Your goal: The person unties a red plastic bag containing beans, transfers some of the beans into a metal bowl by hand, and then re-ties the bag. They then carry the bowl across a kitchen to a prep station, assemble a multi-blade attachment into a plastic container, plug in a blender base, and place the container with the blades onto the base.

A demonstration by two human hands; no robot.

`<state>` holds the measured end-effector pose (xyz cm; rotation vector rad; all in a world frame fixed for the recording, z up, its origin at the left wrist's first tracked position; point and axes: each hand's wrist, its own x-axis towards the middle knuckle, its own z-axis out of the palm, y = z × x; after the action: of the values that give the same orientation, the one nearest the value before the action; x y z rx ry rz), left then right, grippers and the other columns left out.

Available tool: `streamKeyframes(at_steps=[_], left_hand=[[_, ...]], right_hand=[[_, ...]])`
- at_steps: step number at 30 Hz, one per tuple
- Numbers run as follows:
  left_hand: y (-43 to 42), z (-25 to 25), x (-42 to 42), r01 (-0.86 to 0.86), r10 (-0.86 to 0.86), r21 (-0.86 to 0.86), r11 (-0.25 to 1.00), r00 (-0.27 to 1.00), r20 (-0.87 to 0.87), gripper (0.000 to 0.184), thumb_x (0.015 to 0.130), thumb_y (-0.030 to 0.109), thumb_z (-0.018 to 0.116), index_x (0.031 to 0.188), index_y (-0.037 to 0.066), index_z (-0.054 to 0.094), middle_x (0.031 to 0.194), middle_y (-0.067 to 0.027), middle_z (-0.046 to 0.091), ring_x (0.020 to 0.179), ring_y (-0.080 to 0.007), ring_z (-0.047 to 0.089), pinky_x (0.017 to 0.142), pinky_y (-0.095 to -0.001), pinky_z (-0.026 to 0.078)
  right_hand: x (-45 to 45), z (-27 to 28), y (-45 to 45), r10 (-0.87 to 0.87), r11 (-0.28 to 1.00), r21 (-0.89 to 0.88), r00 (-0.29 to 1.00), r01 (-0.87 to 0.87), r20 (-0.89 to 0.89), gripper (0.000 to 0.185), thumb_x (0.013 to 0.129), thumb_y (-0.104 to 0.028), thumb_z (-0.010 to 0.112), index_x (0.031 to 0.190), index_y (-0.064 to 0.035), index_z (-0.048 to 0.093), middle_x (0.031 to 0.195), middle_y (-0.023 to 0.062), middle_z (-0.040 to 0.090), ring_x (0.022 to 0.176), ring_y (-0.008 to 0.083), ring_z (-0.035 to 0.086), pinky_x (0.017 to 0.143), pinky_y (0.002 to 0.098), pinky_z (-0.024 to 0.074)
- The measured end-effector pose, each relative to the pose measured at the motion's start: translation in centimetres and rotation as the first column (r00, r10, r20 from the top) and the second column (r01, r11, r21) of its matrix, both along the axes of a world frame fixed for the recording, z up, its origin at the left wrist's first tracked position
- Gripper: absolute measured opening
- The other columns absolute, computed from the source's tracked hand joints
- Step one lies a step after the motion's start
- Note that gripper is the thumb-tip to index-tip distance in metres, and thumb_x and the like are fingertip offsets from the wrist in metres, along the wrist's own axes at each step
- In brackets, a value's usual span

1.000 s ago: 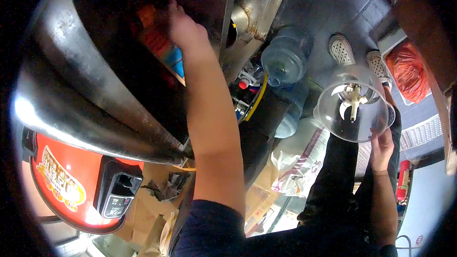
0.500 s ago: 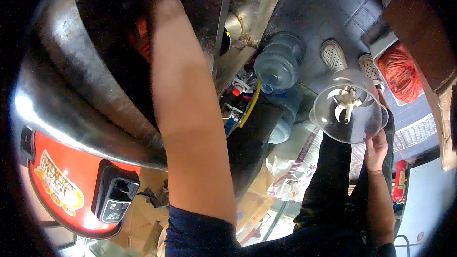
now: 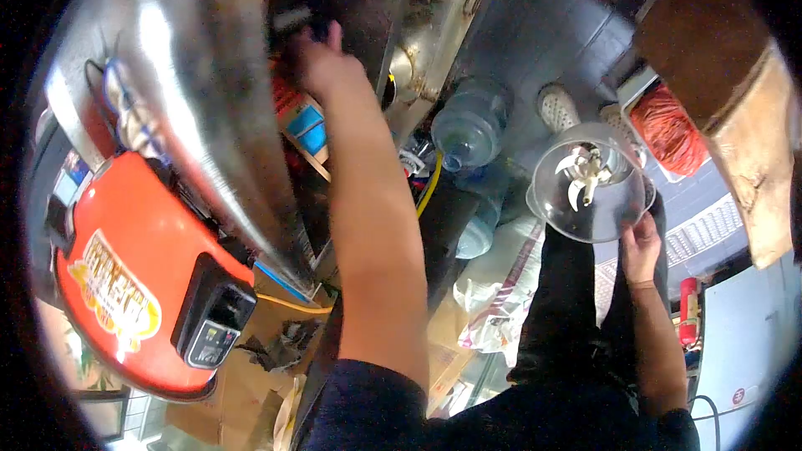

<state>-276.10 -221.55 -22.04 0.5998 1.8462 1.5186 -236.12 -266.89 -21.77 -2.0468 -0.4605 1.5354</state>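
Observation:
My right hand (image 3: 642, 246) is closed on the rim of a clear food processor bowl (image 3: 547, 209), held above my legs. Inside the bowl stands a pale blade assembly (image 3: 586, 174) with several curved blades. My left arm stretches into a dark metal compartment (image 3: 368, 0), and my left hand (image 3: 322, 63) is there near its back. The thumb shows, but the other fingers are lost in shadow and blur beside something dark. Below that hand lies a red and blue package (image 3: 307, 129), partly covered by the forearm.
A red appliance (image 3: 117, 259) with a black control panel sits at the left, under a shiny metal edge (image 3: 180, 75). Large water bottles (image 3: 472, 121), a yellow hose (image 3: 432, 188) and a white sack (image 3: 501, 292) are at centre. A red bag in a tray (image 3: 668, 129) and cardboard (image 3: 748, 150) stand right.
The view has shifted, showing more of the compartment and the red and blue package. My left hand has come further into view. The bowl stays in my right hand.

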Motion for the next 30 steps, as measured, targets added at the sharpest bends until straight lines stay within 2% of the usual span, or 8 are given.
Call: streamKeyframes(at_steps=[4, 7, 11, 12, 16, 21, 22, 30], left_hand=[[-8.5, 5.8, 7.3, -0.171, 0.172, -0.031, 0.985, 0.985, 0.021, 0.050, 0.091, 0.007, 0.067, 0.135, -0.002, 0.044, 0.125, -0.0142, 0.049, 0.111, -0.0280, 0.057, 0.090, -0.0459, 0.063], [-14.6, 8.0, 8.3, -0.063, 0.059, -0.125, 0.990, 0.998, -0.033, 0.033, 0.092, 0.011, 0.070, 0.114, 0.003, 0.047, 0.109, -0.0055, 0.048, 0.100, -0.0199, 0.057, 0.082, -0.0442, 0.064], [-22.8, 10.6, 9.3, 0.065, -0.078, -0.303, 0.951, 0.996, -0.033, 0.015, 0.099, 0.009, 0.059, 0.099, 0.005, 0.044, 0.114, -0.0131, 0.062, 0.104, -0.0229, 0.064, 0.079, -0.0420, 0.063], [-24.7, 11.5, 9.9, 0.060, -0.069, -0.274, 0.960, 0.997, -0.024, 0.011, 0.095, 0.006, 0.060, 0.096, 0.002, 0.050, 0.100, -0.0104, 0.062, 0.079, -0.0184, 0.063, 0.068, -0.0310, 0.058], [-31.0, 16.1, 10.6, 0.197, -0.294, -0.383, 0.902, 0.931, -0.214, 0.011, 0.085, -0.001, 0.063, 0.092, 0.001, 0.055, 0.088, -0.0126, 0.065, 0.087, -0.0262, 0.066, 0.082, -0.0371, 0.052], [-32.5, 26.0, 12.3, 0.245, -0.402, -0.448, 0.860, 0.866, -0.299, 0.012, 0.081, 0.004, 0.064, 0.092, 0.001, 0.058, 0.090, -0.0160, 0.069, 0.090, -0.0355, 0.067, 0.084, -0.0426, 0.051], [-32.8, 26.8, 12.2, 0.250, -0.402, -0.444, 0.860, 0.869, -0.289, 0.013, 0.081, 0.004, 0.064, 0.092, 0.002, 0.059, 0.090, -0.0161, 0.069, 0.090, -0.0362, 0.068, 0.083, -0.0431, 0.051], [-30.9, 36.5, 11.4, 0.317, -0.401, -0.295, 0.901, 0.869, -0.290, 0.014, 0.081, 0.004, 0.066, 0.092, 0.002, 0.058, 0.086, -0.0160, 0.068, 0.087, -0.0373, 0.067, 0.080, -0.0435, 0.051]], right_hand=[[1.3, 2.1, 1.1, 0.104, 0.993, 0.035, 0.989, -0.108, 0.102, 0.028, 0.090, -0.001, 0.064, 0.118, 0.0018, 0.063, 0.094, 0.0023, 0.068, 0.081, 0.0090, 0.057, 0.077, 0.0258, 0.0486], [1.9, 6.0, 4.4, 0.020, 0.996, 0.089, 0.999, -0.023, 0.030, 0.021, 0.090, -0.003, 0.064, 0.110, 0.0008, 0.065, 0.091, 0.0008, 0.067, 0.080, 0.0086, 0.057, 0.076, 0.0261, 0.0485], [3.5, 10.6, 7.2, 0.009, 0.989, 0.144, 0.996, -0.021, 0.084, 0.019, 0.087, -0.006, 0.064, 0.103, 0.0040, 0.068, 0.085, 0.0051, 0.071, 0.078, 0.0113, 0.062, 0.074, 0.0288, 0.0516], [4.1, 12.5, 8.3, -0.001, 0.986, 0.164, 0.999, -0.008, 0.054, 0.021, 0.087, -0.006, 0.064, 0.105, 0.0037, 0.069, 0.088, 0.0069, 0.072, 0.079, 0.0136, 0.065, 0.075, 0.0290, 0.0526], [6.3, 18.3, 11.2, 0.116, 0.940, 0.312, 0.990, -0.136, 0.080, 0.030, 0.094, -0.010, 0.060, 0.119, 0.0056, 0.064, 0.084, 0.0095, 0.072, 0.074, 0.0148, 0.067, 0.074, 0.0281, 0.0537], [6.5, 24.5, 14.8, 0.064, 0.850, 0.526, 0.998, -0.039, -0.029, 0.025, 0.094, -0.011, 0.059, 0.110, 0.0059, 0.068, 0.085, 0.0109, 0.073, 0.071, 0.0171, 0.067, 0.071, 0.0310, 0.0560], [6.4, 26.5, 15.9, 0.063, 0.876, 0.483, 0.988, 0.013, -0.140, 0.022, 0.096, -0.007, 0.059, 0.112, 0.0046, 0.068, 0.096, 0.0062, 0.071, 0.085, 0.0128, 0.065, 0.078, 0.0278, 0.0524], [3.2, 39.8, 24.5, -0.026, 0.794, 0.605, 0.998, 0.060, -0.064, 0.030, 0.098, -0.019, 0.053, 0.111, 0.0053, 0.067, 0.078, 0.0098, 0.070, 0.071, 0.0162, 0.067, 0.071, 0.0294, 0.0541]])
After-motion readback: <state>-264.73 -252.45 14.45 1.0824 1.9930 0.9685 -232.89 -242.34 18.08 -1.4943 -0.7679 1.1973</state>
